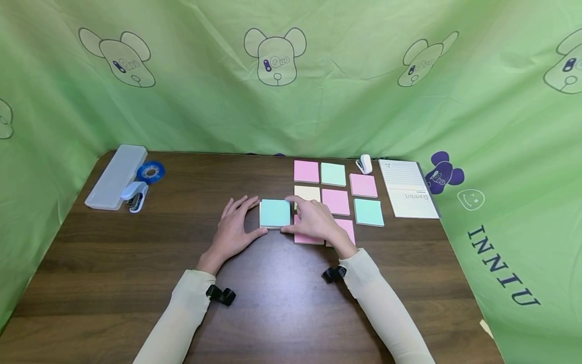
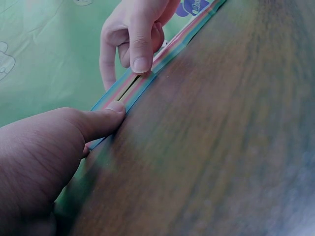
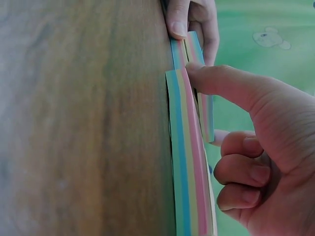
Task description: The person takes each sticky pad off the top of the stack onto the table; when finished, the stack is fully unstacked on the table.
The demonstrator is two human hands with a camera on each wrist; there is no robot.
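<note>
Two sticky note pads [image 1: 275, 213] lie stacked on the table between the hands, the upper one turquoise on top. Their striped edges [image 2: 110, 100] show a dark gap between the upper and lower pad. The left hand [image 1: 234, 230] holds the stack at its left side, thumb on the front edge and fingers toward the back corner. From the right, the right hand [image 1: 314, 218] pinches it, thumb at the front and index finger at the back. The other right fingers [image 3: 238, 172] are curled in. Partly beneath the right hand lies a pink pad [image 1: 305, 237].
Right of the stack, several more pads lie in rows, among them a pink pad [image 1: 335, 201] and a turquoise pad [image 1: 369, 212]. Beyond them are a white stapler [image 1: 365, 164] and a notebook [image 1: 409, 189]. A plastic case [image 1: 115, 177], blue tape [image 1: 151, 172] and another stapler [image 1: 135, 195] lie far left.
</note>
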